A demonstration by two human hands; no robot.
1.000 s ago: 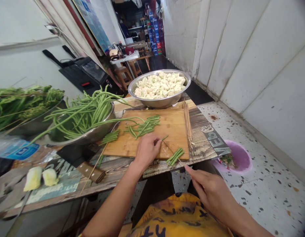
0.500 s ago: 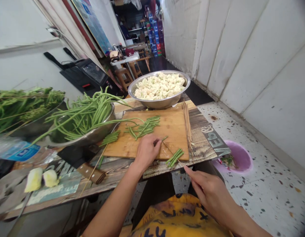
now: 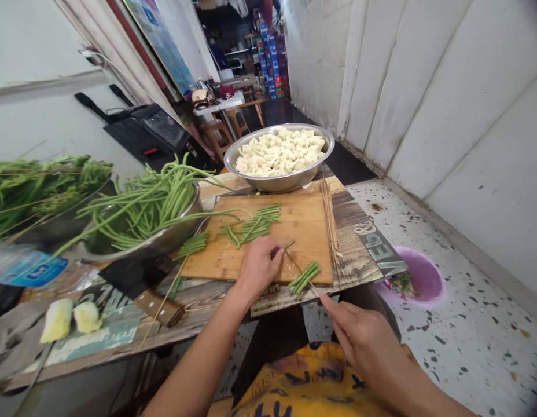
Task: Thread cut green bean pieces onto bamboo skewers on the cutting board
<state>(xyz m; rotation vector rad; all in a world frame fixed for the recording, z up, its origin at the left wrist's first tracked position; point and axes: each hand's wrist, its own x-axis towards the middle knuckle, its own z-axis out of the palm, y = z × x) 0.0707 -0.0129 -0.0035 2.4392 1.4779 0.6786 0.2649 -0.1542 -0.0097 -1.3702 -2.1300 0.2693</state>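
Note:
My right hand point(image 3: 364, 333) is closed round the lower end of a thin wooden skewer point(image 3: 294, 262), just off the table's front edge. Several short green bean pieces point(image 3: 305, 278) are threaded side by side on that skewer. On the cutting board, my left hand point(image 3: 260, 260) pinches a single green bean piece point(image 3: 289, 244) at the skewer's far tip. Whether the tip has pierced it, I cannot tell. A pile of cut green bean pieces point(image 3: 257, 225) lies just beyond my left hand. Another row of bean pieces on a skewer point(image 3: 194, 244) rests at the board's left edge.
The wooden cutting board point(image 3: 216, 266) carries spare skewers point(image 3: 330, 220) along its right side. A steel bowl of cauliflower point(image 3: 279, 184) stands behind. Left are a bowl of long beans point(image 3: 160, 237), a cleaver point(image 3: 158, 307) and two pale vegetable pieces point(image 3: 58, 320). A purple bin point(image 3: 433, 278) is on the floor.
My right hand has shifted slightly left, and the threaded bean pieces have moved a little left with the skewer. My left hand keeps its place and its pinch.

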